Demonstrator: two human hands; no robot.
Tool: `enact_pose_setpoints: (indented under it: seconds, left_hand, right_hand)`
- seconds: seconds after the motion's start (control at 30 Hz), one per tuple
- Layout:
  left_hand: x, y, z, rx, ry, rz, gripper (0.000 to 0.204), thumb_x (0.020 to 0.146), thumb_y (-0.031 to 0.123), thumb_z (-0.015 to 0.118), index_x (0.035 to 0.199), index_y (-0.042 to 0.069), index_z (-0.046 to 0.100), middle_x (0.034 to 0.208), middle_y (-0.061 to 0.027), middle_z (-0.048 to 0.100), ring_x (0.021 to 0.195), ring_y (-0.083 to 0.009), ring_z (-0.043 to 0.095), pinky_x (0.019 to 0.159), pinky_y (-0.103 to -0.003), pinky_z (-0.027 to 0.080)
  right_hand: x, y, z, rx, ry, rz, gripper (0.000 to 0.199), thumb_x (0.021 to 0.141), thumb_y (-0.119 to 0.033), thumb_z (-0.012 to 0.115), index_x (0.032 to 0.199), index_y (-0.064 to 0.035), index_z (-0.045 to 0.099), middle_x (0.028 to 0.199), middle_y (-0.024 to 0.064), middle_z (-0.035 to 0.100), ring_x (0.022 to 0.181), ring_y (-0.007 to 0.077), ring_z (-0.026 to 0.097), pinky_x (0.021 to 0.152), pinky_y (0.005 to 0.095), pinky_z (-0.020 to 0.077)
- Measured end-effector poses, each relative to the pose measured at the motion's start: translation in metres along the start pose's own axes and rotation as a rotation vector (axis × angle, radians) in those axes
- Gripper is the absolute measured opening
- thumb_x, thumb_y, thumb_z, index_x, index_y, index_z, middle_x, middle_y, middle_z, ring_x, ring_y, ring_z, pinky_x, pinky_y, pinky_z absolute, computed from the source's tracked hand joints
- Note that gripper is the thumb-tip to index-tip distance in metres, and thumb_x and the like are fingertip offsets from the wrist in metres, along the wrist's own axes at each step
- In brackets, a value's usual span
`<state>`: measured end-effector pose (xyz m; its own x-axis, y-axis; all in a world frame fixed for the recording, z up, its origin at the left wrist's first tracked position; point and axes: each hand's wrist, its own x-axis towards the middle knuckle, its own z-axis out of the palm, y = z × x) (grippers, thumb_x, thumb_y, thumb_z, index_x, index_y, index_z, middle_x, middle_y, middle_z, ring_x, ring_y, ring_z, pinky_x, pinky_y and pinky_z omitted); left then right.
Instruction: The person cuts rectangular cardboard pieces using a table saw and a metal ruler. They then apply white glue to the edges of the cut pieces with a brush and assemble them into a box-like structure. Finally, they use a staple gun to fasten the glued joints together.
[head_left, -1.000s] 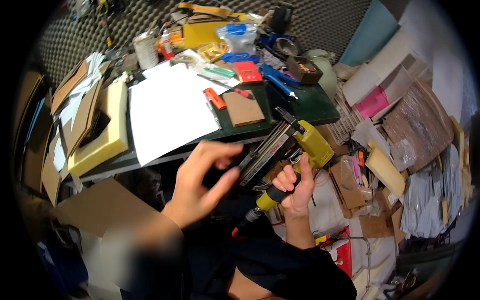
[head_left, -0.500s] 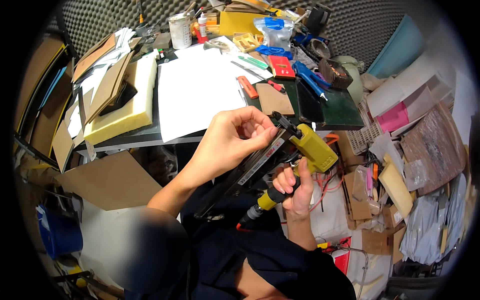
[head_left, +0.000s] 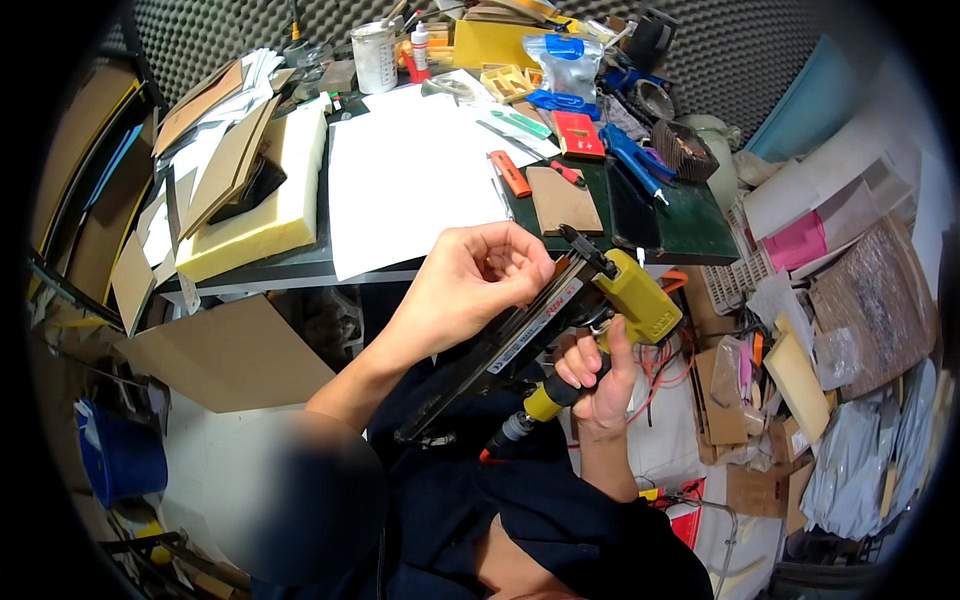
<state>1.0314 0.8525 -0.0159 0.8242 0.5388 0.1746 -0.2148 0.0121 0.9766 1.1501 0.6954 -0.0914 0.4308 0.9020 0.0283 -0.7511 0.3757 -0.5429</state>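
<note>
A yellow-green and black pneumatic nail gun is held tilted in front of my chest, its long dark magazine slanting down to the left. My right hand wraps round the black grip, thumb up against the yellow body. A hose fitting with a red end sticks out below the grip. My left hand is closed in a pinch, thumb and fingertips at the magazine's upper end beside the black nose. Whatever lies between those fingertips is too small or hidden to make out.
Ahead stands a dark green table with white paper, a yellow foam block, an orange utility knife, a brown board piece and a black phone. Cardboard and wrapped bundles crowd the right. A blue bucket is at left.
The whole view has shifted slightly, so the table sits a little further right. Both hands keep nearly the same hold, and the nail gun has barely moved.
</note>
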Motion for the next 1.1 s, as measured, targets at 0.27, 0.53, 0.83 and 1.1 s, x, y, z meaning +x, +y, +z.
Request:
enact_pose_setpoints:
  seconds: [0.27, 0.53, 0.83, 1.1]
  left_hand:
    - [-0.001, 0.003, 0.001, 0.033, 0.011, 0.015, 0.012, 0.086, 0.012, 0.070, 0.087, 0.001, 0.064, 0.074, 0.0030, 0.060, 0.064, -0.0014, 0.052, 0.060, -0.017, 0.044]
    - [-0.005, 0.018, 0.002, 0.274, 0.047, 0.081, 0.011, 0.086, 0.009, 0.070, 0.089, -0.002, 0.068, 0.076, -0.0007, 0.065, 0.066, -0.0044, 0.057, 0.062, -0.020, 0.046]
    - [-0.013, 0.010, 0.006, 0.596, 0.135, 0.424, 0.018, 0.086, 0.005, 0.067, 0.103, 0.000, 0.069, 0.092, -0.0110, 0.069, 0.078, -0.0158, 0.066, 0.072, -0.028, 0.053]
    - [-0.068, -0.017, -0.035, 0.219, 0.098, -0.004, 0.018, 0.093, 0.007, 0.059, 0.106, -0.003, 0.066, 0.096, -0.0084, 0.067, 0.088, -0.0120, 0.065, 0.079, -0.025, 0.051]
  right_hand:
    - [-0.001, 0.002, 0.000, -0.018, 0.030, 0.002, 0.042, 0.101, -0.041, 0.044, 0.122, -0.0043, 0.050, 0.060, -0.0043, 0.040, 0.047, 0.0045, 0.037, 0.049, 0.0200, 0.0350]
    - [0.000, 0.003, 0.000, -0.039, 0.005, -0.005, 0.034, 0.101, -0.036, 0.045, 0.117, -0.0067, 0.051, 0.061, -0.0035, 0.041, 0.047, 0.0053, 0.037, 0.049, 0.0211, 0.0351]
    - [0.006, -0.002, -0.005, 0.052, 0.031, -0.004, 0.044, 0.100, -0.042, 0.046, 0.118, -0.0024, 0.051, 0.057, -0.0053, 0.040, 0.045, 0.0036, 0.037, 0.047, 0.0187, 0.0348]
    - [0.011, -0.039, -0.020, 0.307, 0.065, -0.051, 0.042, 0.100, -0.041, 0.048, 0.116, -0.0034, 0.054, 0.057, -0.0053, 0.040, 0.042, 0.0032, 0.034, 0.043, 0.0180, 0.0324]
